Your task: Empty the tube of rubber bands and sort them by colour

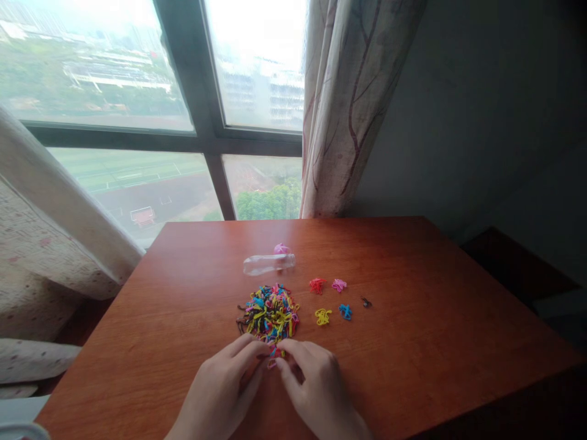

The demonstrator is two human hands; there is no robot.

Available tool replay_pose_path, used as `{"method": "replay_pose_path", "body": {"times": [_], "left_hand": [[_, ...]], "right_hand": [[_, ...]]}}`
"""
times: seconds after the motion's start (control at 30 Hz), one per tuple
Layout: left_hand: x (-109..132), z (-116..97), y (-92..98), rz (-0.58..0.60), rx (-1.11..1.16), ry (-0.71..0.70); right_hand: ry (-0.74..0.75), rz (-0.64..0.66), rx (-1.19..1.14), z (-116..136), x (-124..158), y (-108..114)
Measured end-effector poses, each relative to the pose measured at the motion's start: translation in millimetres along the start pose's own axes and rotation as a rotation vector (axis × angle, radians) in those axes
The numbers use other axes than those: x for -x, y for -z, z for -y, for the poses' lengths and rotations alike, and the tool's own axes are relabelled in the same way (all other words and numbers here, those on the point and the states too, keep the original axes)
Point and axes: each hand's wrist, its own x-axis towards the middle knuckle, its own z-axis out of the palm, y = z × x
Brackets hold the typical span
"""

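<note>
A heap of small elastic hair bands (270,311) in yellow, black, blue, red and pink lies on the wooden table. At its near edge, my left hand (227,376) has thumb and index finger closed together by a few bands. My right hand (312,373) faces it from the other side, its fingers also pinched at these bands. A pink band (272,363) shows between the two thumbs. Right of the heap are small sorted clusters: red bands (317,285), pink bands (339,285), yellow bands (323,316), blue bands (345,312) and a little black bunch (365,302).
Behind the heap a clear bottle (263,264) lies on its side, with a pink object (281,249) just beyond it. The brown table (413,354) reaches to a window (257,140) flanked by curtains (339,110). Part of a white round object (22,431) shows at lower left.
</note>
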Motion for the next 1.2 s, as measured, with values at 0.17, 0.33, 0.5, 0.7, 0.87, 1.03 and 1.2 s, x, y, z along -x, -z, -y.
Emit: {"method": "replay_pose_path", "body": {"times": [0.17, 0.33, 0.5, 0.7, 0.87, 1.03, 1.2], "left_hand": [[-0.8, -0.2, -1.2, 0.035, -0.012, -0.009], [0.4, 2.0, -2.3, 0.017, -0.015, -0.017], [-0.8, 1.8, -2.1, 0.000, -0.031, -0.016], [-0.4, 2.8, -2.2, -0.010, -0.046, 0.016], [0.3, 4.6, -2.9, 0.006, -0.045, 0.029], [1.0, 4.9, -2.9, 0.001, -0.040, 0.033], [3.6, 7.1, -3.4, -0.005, -0.044, 0.030]], "right_hand": [[-0.011, -0.017, -0.015, 0.5, -3.0, 1.9], [-0.014, -0.001, 0.001, -1.0, -0.4, 4.1], [-0.020, 0.005, -0.005, -2.3, 1.8, 2.9], [-0.023, -0.001, -0.006, -3.9, 1.1, 8.2], [-0.026, -0.020, -0.014, -7.6, 0.1, 11.5], [-0.027, -0.031, 0.003, -9.8, -1.2, 13.0], [-0.040, -0.089, 0.037, -16.8, -8.5, 20.0]]}}
